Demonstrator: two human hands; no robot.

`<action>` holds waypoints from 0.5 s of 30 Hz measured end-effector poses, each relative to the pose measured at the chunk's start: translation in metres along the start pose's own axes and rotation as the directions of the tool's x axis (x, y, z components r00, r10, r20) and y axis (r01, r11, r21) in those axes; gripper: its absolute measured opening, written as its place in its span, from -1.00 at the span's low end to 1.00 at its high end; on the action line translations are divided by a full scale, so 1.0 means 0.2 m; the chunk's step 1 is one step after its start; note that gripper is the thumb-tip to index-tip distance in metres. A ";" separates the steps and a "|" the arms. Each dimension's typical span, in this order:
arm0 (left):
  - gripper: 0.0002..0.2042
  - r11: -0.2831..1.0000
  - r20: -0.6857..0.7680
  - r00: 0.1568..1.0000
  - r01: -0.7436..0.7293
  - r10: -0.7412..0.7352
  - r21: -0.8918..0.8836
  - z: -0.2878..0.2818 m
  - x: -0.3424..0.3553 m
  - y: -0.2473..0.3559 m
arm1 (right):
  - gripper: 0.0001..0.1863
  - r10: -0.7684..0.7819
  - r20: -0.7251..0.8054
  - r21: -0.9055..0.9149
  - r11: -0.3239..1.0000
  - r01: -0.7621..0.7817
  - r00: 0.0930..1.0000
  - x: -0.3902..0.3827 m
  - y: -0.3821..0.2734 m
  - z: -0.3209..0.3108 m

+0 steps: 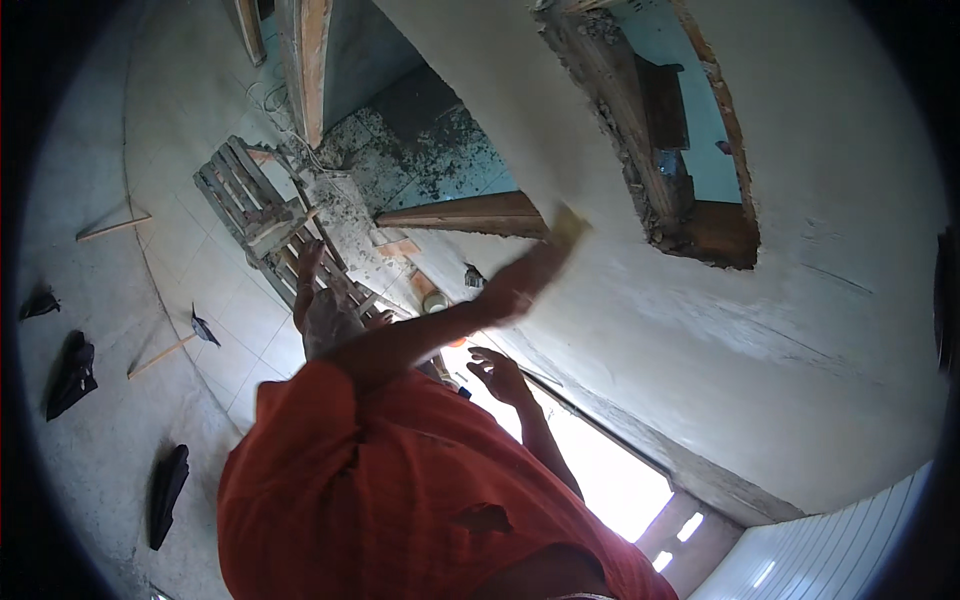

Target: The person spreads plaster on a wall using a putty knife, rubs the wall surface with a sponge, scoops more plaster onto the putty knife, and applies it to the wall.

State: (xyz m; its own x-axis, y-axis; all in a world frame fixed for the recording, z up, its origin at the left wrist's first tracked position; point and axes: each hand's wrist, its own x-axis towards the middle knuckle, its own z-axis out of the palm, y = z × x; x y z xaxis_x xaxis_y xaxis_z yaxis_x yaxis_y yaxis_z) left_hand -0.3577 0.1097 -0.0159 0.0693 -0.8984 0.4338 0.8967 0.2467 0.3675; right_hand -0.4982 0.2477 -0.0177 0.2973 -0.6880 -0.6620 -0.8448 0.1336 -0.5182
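Note:
My left hand (530, 280) reaches up and across to the pale plastered wall (820, 370), holding a blurred yellowish sponge-like pad (568, 226) against or just in front of it. My right hand (495, 372) is lower, fingers apart and slightly bent, with nothing visible in it. Below me, my bare feet stand on a rough wooden slatted platform (230, 180). A small container (433, 300) sits near the wall's foot, partly hidden by my left arm. Above my left hand are wall openings with rough broken edges, one holding a dark timber (670, 105).
Pale floor tiles (265, 300) lie left of the platform, with wooden-handled tools (160, 357) and dark objects (70, 375) farther left. Debris (440, 150) covers tiles beyond one opening. A cable (270, 100) lies by a wooden post (310, 60). Bright light enters at the lower right.

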 end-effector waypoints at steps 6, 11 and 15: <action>-0.39 0.293 -0.466 0.837 0.386 0.288 0.875 -0.26 0.77 0.92 | -0.59 0.020 -0.148 0.088 0.996 -0.007 0.989 -0.01 0.03 -0.01; -0.35 0.113 0.003 0.898 -0.059 0.441 0.992 0.01 0.66 0.19 | -0.62 -0.009 -0.156 0.143 0.989 0.031 0.988 -0.07 0.13 0.04; -0.41 0.624 0.234 0.947 -0.048 -0.220 0.780 0.41 0.03 -0.12 | -0.56 0.164 -0.037 -0.039 0.985 -0.166 0.986 -0.14 0.22 0.09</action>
State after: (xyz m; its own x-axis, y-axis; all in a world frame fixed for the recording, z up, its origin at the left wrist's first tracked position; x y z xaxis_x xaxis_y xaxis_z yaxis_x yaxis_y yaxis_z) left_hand -0.4145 0.1285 0.0461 -0.2338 -0.8199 0.5226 0.2148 0.4807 0.8502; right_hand -0.5353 0.2863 -0.0316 0.1374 -0.6829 -0.7174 -0.8991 0.2180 -0.3797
